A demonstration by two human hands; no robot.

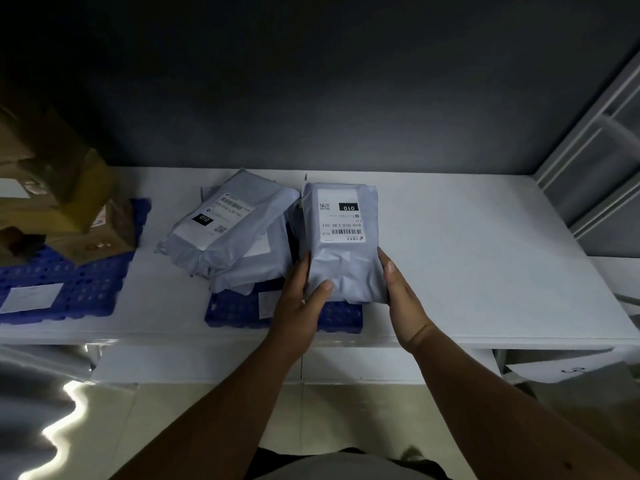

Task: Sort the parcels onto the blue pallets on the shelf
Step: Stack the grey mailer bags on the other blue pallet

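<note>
Both grips clasp one grey parcel [343, 244]: left hand [303, 299] at 9 o'clock, right hand [401, 292] at 3, over blue pallet [239, 311].

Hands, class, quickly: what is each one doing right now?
Left hand: closed on the near end of the grey parcel, thumb on top.
Right hand: closed on the same parcel's right side.
</note>
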